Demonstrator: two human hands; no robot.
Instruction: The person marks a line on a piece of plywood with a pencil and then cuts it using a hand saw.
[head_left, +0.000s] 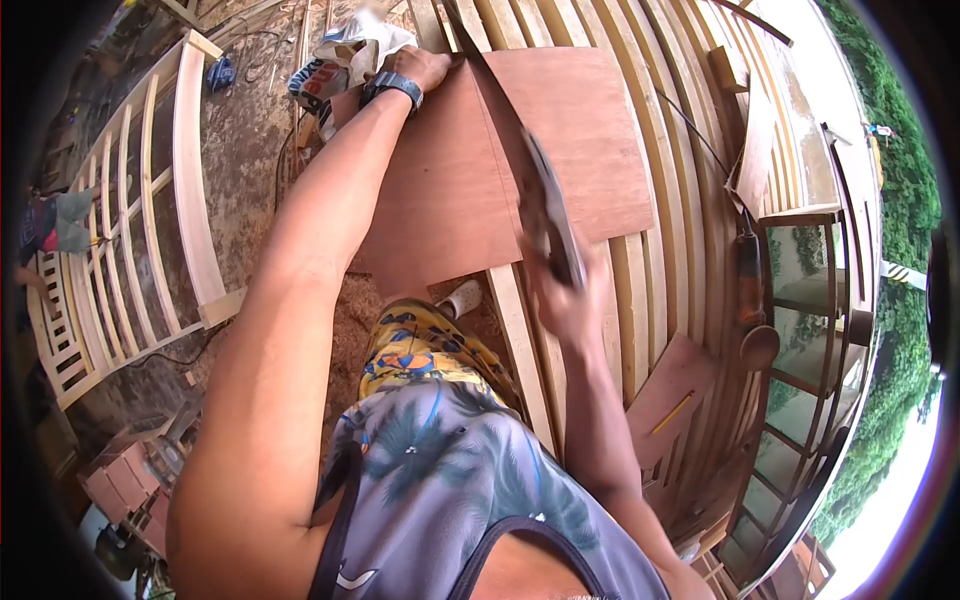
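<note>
A reddish-brown plywood sheet [440,190] lies across long pale wooden slats, with a thin line running down it. My right hand [568,285] is closed round the dark handle of a handsaw [515,140], slightly blurred. The saw blade slants over the sheet near the line, its far end past the sheet's top edge. At that top edge, my left hand [425,68], with a watch on its wrist, rests on the sheet beside the blade; its fingers are bent, and what they grip is unclear. A printed white bag [350,60] sits next to the left hand.
Long slats [640,150] run under the sheet. A power tool [750,270] with a cord lies to the right, near a plywood offcut [675,390] bearing a yellow pencil [672,413]. A slatted wooden frame [190,180] stands left, with another person [60,225] beyond it.
</note>
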